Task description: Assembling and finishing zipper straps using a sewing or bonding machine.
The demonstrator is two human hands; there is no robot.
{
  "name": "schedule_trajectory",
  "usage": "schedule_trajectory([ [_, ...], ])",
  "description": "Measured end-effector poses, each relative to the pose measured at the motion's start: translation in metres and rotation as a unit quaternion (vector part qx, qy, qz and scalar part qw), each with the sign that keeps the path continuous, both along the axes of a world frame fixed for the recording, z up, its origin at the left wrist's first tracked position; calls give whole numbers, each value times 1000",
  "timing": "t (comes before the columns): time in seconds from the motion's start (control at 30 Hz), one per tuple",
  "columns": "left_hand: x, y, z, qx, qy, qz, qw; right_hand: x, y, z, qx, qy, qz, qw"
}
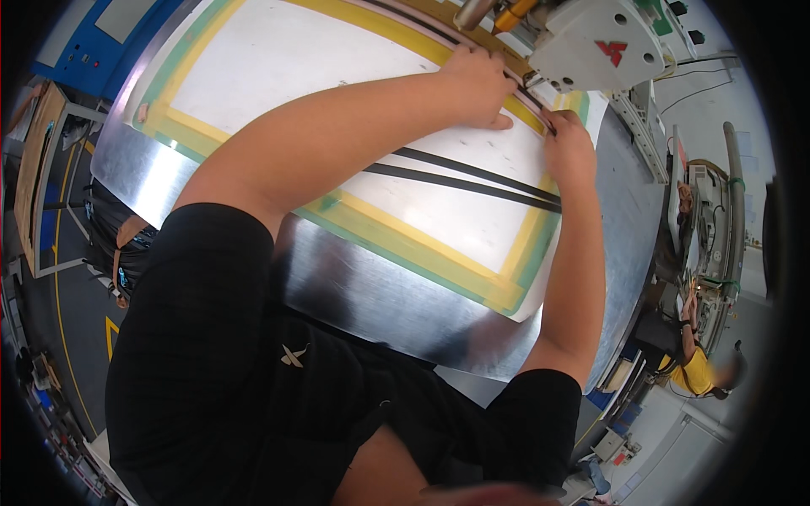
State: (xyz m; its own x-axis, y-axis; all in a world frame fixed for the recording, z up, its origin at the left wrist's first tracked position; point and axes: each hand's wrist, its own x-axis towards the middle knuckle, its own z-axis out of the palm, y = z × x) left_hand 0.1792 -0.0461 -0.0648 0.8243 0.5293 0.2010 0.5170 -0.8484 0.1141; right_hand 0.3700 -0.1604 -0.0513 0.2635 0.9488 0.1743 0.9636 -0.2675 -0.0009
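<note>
The left hand (479, 83) lies flat, pressing the dark strip (472, 179) on the white panel (278, 59); the right hand (567, 142) pinches it beside the sewing machine head (595, 46).

A white panel (337, 76) lay on the metal table (380, 304), two strips (472, 179) across it, both hands at its far edge beside the sewing machine head (595, 46).

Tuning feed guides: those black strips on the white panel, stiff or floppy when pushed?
Probably floppy: the black strips are long, thin and lie flat against the white panel. Likely light, so they could skid or buckle when pushed endwise. Both the left hand and right hand press material down near the sewing machine head.
</note>
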Motion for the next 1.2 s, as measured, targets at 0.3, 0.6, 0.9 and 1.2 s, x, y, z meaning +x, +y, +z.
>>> schedule_trajectory([
  [0.3, 5, 2, -2, -30, -2, -17, 999, 4, 8, -2, 10, 4, 18, 1000],
  [0.6, 1, 6, 3, -39, 31, -7, 999, -9, 17, -14, 61, 42, 42, 996],
  [0.9, -4, 10, 14, -37, 36, -7, 999, -17, 24, -18, 66, 26, 20, 997],
  [1.2, -46, 35, 9, -23, 17, -39, 999, -20, 31, -19, 61, -2, 16, 998],
])
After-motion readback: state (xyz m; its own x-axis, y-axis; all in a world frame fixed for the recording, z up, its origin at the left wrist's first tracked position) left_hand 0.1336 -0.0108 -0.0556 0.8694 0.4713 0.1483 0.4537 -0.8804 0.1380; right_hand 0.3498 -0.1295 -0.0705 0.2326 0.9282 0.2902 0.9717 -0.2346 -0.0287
